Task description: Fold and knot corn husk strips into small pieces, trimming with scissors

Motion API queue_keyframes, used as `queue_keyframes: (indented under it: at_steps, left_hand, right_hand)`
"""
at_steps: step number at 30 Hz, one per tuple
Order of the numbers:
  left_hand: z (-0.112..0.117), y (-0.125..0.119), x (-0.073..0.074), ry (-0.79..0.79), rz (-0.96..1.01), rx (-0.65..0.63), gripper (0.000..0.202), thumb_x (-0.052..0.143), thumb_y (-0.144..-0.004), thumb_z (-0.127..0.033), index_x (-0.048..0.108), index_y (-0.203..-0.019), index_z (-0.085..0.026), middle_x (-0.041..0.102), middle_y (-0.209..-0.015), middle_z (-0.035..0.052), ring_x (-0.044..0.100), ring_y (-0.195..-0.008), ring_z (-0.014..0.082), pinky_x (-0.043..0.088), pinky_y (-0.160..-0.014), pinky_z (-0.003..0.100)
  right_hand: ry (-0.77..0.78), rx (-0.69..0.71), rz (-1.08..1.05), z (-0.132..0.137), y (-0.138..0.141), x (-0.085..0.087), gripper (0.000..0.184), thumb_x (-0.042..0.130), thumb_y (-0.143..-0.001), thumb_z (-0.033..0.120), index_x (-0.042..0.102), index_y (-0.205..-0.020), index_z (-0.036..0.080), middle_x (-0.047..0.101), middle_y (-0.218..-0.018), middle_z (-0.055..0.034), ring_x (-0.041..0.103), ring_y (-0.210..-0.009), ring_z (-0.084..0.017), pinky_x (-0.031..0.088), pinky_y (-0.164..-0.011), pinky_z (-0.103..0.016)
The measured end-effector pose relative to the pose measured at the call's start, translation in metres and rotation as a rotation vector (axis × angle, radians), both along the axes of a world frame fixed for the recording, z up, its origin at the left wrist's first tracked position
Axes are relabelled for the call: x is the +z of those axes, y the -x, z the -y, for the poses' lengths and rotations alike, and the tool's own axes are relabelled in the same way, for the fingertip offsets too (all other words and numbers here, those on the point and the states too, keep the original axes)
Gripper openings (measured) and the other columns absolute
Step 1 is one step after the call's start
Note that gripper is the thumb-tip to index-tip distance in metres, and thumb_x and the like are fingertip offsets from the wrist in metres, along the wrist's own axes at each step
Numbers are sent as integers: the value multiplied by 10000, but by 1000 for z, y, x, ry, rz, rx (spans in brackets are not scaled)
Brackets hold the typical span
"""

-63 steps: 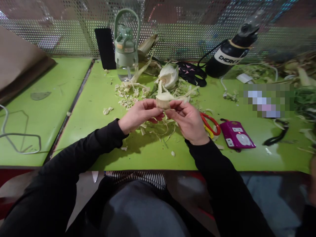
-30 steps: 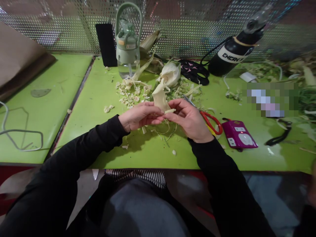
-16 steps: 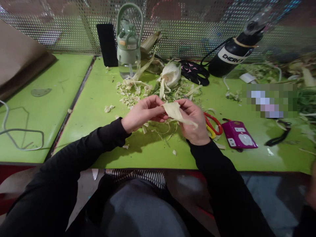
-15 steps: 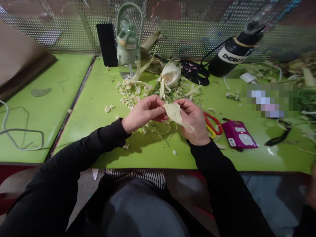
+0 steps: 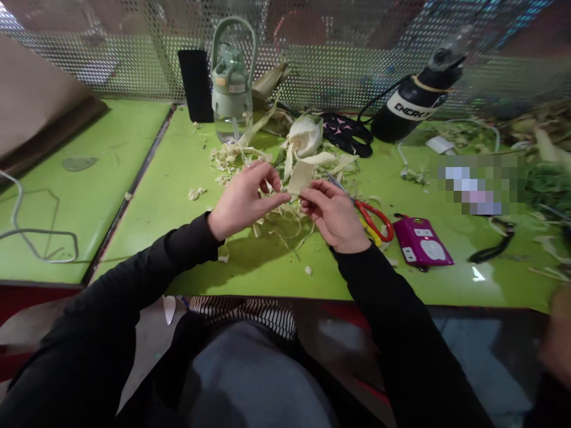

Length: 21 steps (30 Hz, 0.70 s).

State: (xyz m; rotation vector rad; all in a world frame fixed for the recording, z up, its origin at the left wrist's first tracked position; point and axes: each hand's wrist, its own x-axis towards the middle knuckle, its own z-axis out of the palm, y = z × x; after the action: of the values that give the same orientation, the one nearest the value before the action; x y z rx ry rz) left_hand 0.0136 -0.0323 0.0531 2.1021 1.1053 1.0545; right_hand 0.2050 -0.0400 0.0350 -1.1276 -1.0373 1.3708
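A pale strip of corn husk stands up between my hands, its top edge bent over toward the right. My right hand pinches its lower edge between thumb and fingers. At the strip's lower left corner is the thumb tip of my left hand, its index finger curled and apart from the thumb; whether the thumb touches the husk I cannot tell. Just beyond lies a rounded white husk bundle among husk scraps. Scissors with red handles lie right of my right hand, a yellow handle beside them.
A green-lidded water bottle and a black phone stand at the back by the mesh panel. At right are a black bottle, a purple power adapter and a black strap. A brown paper bag sits left.
My left hand has opened its thumb and index finger and shifted slightly left. The husk strip, which drooped over my right hand, now stands upright in its pinch. The view has shifted a little.
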Motion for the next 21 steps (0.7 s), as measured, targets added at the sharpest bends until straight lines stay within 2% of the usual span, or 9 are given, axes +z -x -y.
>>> queue_keyframes:
  at_steps: [2, 5, 9, 13, 15, 18, 21]
  left_hand:
    - [9, 0, -1, -248, -196, 27, 153, 718, -860, -248, 612, -892, -143, 657, -961, 61, 605, -855, 155, 511, -756, 293]
    - [21, 0, -2, -405, -401, 88, 116, 681, -885, -220, 661, -966, -139, 686, -1021, 91, 613, -949, 208, 506, -795, 325]
    - [30, 5, 4, -368, -482, 116, 96, 603, -929, -195, 678, -955, -141, 713, -933, 76, 625, -882, 187, 487, -748, 287]
    - [38, 11, 13, -284, -488, 56, 102, 592, -908, -169, 684, -932, -134, 726, -900, 70, 634, -819, 169, 487, -755, 294]
    - [47, 13, 13, -268, -489, 29, 99, 590, -890, -159, 681, -918, -133, 723, -899, 71, 634, -813, 168, 489, -758, 295]
    - [65, 13, 3, -260, -547, 25, 123, 558, -898, -150, 679, -911, -136, 708, -902, 81, 632, -828, 184, 493, -740, 296]
    - [82, 12, -17, -231, -682, 25, 187, 491, -936, -113, 677, -921, -118, 689, -903, 103, 632, -823, 191, 493, -711, 290]
  right_hand:
    - [-18, 17, 14, 3, 4, 1, 294, 853, -631, 306, 606, -755, 207, 575, -678, 68, 507, -586, -58, 437, -574, -214]
    - [-37, 61, 40, 11, 11, 3, 314, 867, -627, 331, 614, -762, 200, 584, -667, 60, 507, -587, -64, 423, -572, -221]
    - [-46, 93, 47, 24, 18, 6, 331, 870, -622, 354, 611, -755, 197, 575, -663, 58, 497, -595, -70, 410, -572, -227]
    - [-88, 127, 77, 38, 21, 10, 327, 851, -657, 360, 587, -762, 197, 541, -665, 58, 490, -612, -74, 414, -601, -236]
    - [-112, 148, 150, 47, 21, 8, 328, 834, -690, 395, 589, -786, 199, 545, -681, 51, 490, -619, -81, 425, -615, -247]
    - [-168, 168, 354, 65, 17, -3, 360, 792, -745, 482, 600, -882, 210, 588, -760, 21, 532, -666, -114, 464, -637, -276]
    - [-390, 46, 683, 83, 11, -17, 423, 780, -775, 486, 601, -1053, 223, 635, -979, -45, 579, -763, -161, 505, -691, -326]
